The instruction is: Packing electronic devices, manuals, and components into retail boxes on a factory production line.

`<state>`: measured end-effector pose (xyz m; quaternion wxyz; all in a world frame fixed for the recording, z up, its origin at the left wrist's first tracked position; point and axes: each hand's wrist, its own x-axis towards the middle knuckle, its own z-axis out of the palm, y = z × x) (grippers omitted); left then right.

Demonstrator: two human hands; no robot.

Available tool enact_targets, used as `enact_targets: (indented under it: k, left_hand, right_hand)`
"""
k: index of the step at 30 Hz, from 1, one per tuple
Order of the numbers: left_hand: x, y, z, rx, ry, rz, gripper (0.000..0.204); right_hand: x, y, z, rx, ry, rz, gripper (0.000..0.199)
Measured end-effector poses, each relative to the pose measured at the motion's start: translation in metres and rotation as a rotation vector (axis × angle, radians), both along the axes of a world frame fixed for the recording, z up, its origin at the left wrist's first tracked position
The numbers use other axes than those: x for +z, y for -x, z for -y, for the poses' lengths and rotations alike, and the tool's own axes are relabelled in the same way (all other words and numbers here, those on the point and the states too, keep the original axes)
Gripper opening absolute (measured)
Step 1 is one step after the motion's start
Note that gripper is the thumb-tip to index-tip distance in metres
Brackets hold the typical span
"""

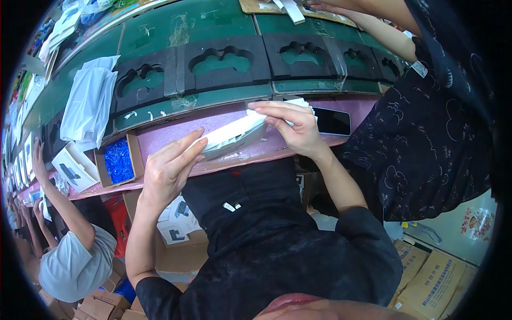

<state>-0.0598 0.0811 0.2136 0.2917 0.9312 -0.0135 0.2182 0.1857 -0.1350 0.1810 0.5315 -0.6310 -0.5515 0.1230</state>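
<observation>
A slim white carton [234, 134] is held in front of me above the pink work surface, tilted, with a printed edge facing me. My left hand [173, 162] grips its left end between thumb and fingers. At the right end, my right hand [296, 128] pinches it near some white flaps [298, 102]. What lies inside the carton cannot be seen. Just right of my right hand, a phone with a dark screen [333, 121] lies on the pink surface [184, 125].
Dark foam cutouts [218, 61] line the green bench. A white plastic bag [90, 98], an open white box [76, 166] and a tray of small blue parts [118, 160] sit left. Co-workers [77, 261] are close on both sides. Brown cartons [432, 285] stand at lower right.
</observation>
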Motion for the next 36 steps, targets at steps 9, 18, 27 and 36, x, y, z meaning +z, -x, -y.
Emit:
enact_targets:
  k: [9, 18, 27, 36]
  left_hand:
    - [-0.005, 0.003, -0.003, 0.026, 0.022, -0.013, 0.039]
    - [-0.006, 0.004, -0.006, 0.059, 0.030, 0.032, 0.036]
    - [0.007, 0.005, -0.012, 0.057, 0.041, -0.034, 0.034]
    - [0.000, 0.017, -0.015, 0.041, 0.073, -0.069, 0.039]
  right_hand:
    - [0.005, -0.003, 0.000, 0.052, -0.008, 0.117, 0.030]
    - [-0.003, 0.009, -0.001, -0.019, -0.079, 0.165, 0.029]
    - [-0.004, 0.014, -0.006, -0.003, -0.110, 0.159, 0.030]
    - [-0.003, 0.019, -0.007, 0.002, -0.110, 0.253, 0.028]
